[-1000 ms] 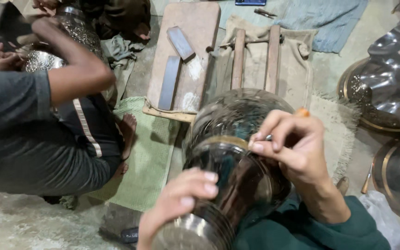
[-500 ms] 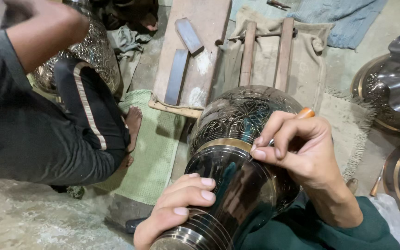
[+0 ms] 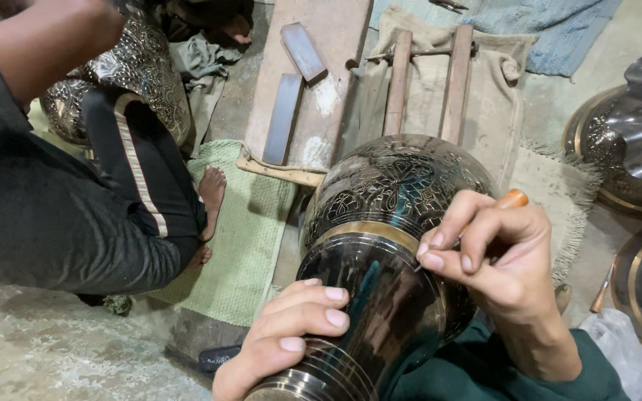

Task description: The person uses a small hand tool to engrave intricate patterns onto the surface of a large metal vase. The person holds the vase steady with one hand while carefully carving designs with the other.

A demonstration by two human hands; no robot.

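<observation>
Engraved black metal vase point(image 3: 388, 245) lying on its side across the lap, upper body point(image 3: 399, 182) patterned, lower neck plain and unworked; left hand point(image 3: 284, 338) grip wrapped around the neck, right hand point(image 3: 495, 260) grip pinched on an orange-handled engraving tool point(image 3: 510, 200) at the gold band point(image 3: 365, 230).
</observation>
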